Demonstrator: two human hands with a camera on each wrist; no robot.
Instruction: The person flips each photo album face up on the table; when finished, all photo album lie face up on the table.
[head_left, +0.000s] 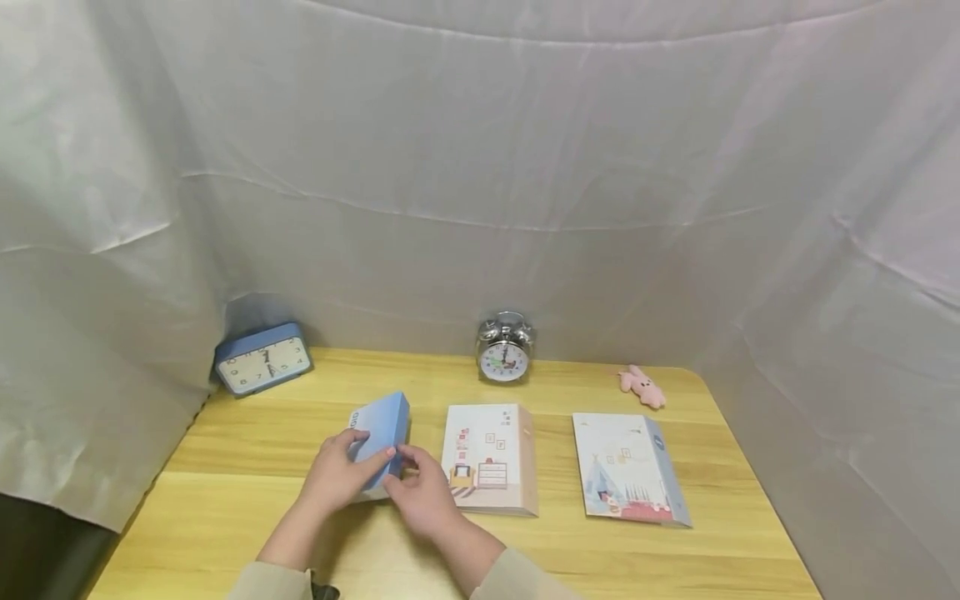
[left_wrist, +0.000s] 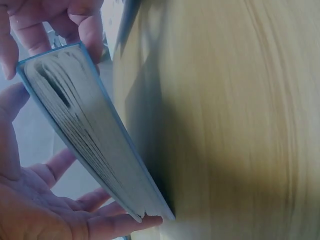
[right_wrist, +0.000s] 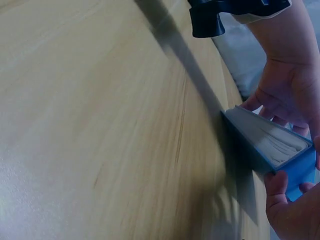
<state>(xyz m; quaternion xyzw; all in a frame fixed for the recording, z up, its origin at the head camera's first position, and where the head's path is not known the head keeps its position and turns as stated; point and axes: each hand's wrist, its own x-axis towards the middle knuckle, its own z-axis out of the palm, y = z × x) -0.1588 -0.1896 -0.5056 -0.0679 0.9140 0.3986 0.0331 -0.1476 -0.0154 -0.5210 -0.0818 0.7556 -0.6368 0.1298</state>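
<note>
A thick blue hardcover book (head_left: 385,428) with lettering on its cover is held tilted over the left part of the table by both hands. My left hand (head_left: 335,468) grips it from the left, thumb lying across the cover and fingers along the far side. At the spine's lower corner, my right hand (head_left: 426,497) pinches the book between thumb and fingers. The left wrist view shows the page edges (left_wrist: 85,115), with a gap between some leaves near the spine. In the right wrist view the covers look nearly closed around the pages.
A white illustrated book (head_left: 483,454) with a pink spine lies right of the hands, and another with a blue-grey spine (head_left: 670,471) farther right. Along the back stand a blue clock (head_left: 264,360) and a silver twin-bell alarm clock (head_left: 505,350); a pink plush toy (head_left: 642,387) lies there. Grey curtains surround the table.
</note>
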